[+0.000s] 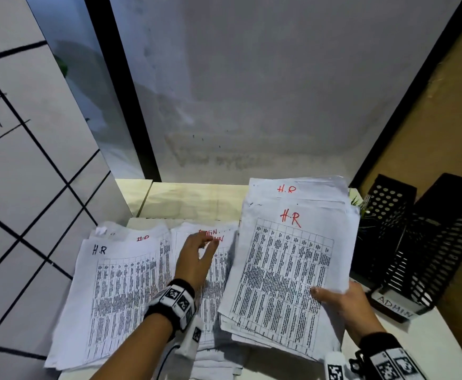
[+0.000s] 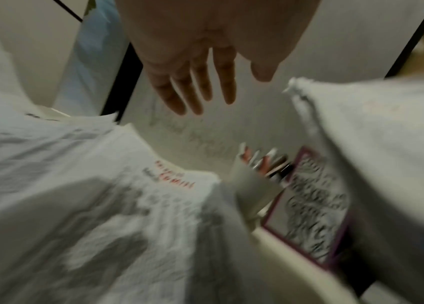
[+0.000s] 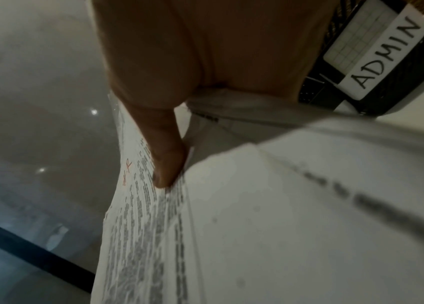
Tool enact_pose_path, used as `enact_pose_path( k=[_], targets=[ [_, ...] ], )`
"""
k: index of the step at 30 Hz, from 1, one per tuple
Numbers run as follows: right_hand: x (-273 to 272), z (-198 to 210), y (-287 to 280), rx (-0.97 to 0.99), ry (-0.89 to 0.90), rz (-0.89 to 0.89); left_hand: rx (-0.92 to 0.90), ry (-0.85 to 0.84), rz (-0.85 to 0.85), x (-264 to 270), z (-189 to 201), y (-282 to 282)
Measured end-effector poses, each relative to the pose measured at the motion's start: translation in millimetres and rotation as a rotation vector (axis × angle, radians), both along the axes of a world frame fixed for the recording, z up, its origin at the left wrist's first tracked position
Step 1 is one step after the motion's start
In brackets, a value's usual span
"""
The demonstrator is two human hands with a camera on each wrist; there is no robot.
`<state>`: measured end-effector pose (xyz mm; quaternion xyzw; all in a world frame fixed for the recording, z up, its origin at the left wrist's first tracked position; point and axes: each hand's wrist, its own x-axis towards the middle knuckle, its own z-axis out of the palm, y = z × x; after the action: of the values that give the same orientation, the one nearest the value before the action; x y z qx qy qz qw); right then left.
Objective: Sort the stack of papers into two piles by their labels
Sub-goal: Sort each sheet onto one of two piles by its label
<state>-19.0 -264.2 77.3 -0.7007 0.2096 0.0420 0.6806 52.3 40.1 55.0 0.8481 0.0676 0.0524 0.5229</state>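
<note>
My right hand (image 1: 334,296) grips a thick stack of printed sheets (image 1: 287,267) by its lower right edge, thumb on top; the top sheet reads "H.R" in red, and the stack (image 3: 154,226) is tilted up above the table. In the right wrist view the thumb (image 3: 164,160) presses on the top sheet. On the table at left lies a pile (image 1: 114,292) headed "H.R" in black. Beside it lies a pile (image 1: 218,259) marked "ADMIN" in red. My left hand (image 1: 196,253) hovers over the ADMIN pile with straight, spread fingers (image 2: 195,86), holding nothing.
A black perforated file holder (image 1: 422,250) with an "ADMIN" tag (image 3: 385,55) stands at the right, close to my right hand. A small plant (image 1: 361,209) sits behind the held stack. A wall rises behind the table, and a tiled panel (image 1: 26,187) stands at left.
</note>
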Motion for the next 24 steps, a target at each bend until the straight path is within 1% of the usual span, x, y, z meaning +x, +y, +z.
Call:
enact_pose_path(
  k=[2,5,8,11,14,17,19,21,24],
  targets=[
    [1.3,0.2,3.3,0.018,-0.001,0.018,-0.177,0.018,0.009,-1.0,23.8,-14.8],
    [2.9,0.6,7.2,0.032,-0.013,0.047,-0.293,0.037,0.035,-0.6,42.0,-27.8],
    [4.3,0.9,10.0,0.066,-0.012,0.056,-0.332,0.034,0.060,-1.7,46.0,-34.2],
    [6.2,2.7,12.0,0.104,-0.021,0.058,-0.316,0.047,0.096,-3.6,45.3,-37.9],
    [7.2,2.9,11.9,0.137,-0.044,0.070,-0.325,0.045,0.078,-4.4,45.4,-38.2],
    [6.8,1.5,11.7,0.137,-0.052,0.084,-0.269,0.041,0.027,-6.1,45.0,-36.3],
    [7.7,-2.7,11.0,0.140,-0.068,0.096,-0.231,0.005,0.002,-10.5,45.4,-36.4],
    [8.9,-4.4,11.5,0.157,-0.077,0.101,-0.157,-0.087,-0.041,-16.2,44.9,-37.9],
    [11.7,-2.3,12.1,0.149,-0.085,0.126,0.038,-0.303,-0.117,-24.5,37.2,-37.1]
  ],
)
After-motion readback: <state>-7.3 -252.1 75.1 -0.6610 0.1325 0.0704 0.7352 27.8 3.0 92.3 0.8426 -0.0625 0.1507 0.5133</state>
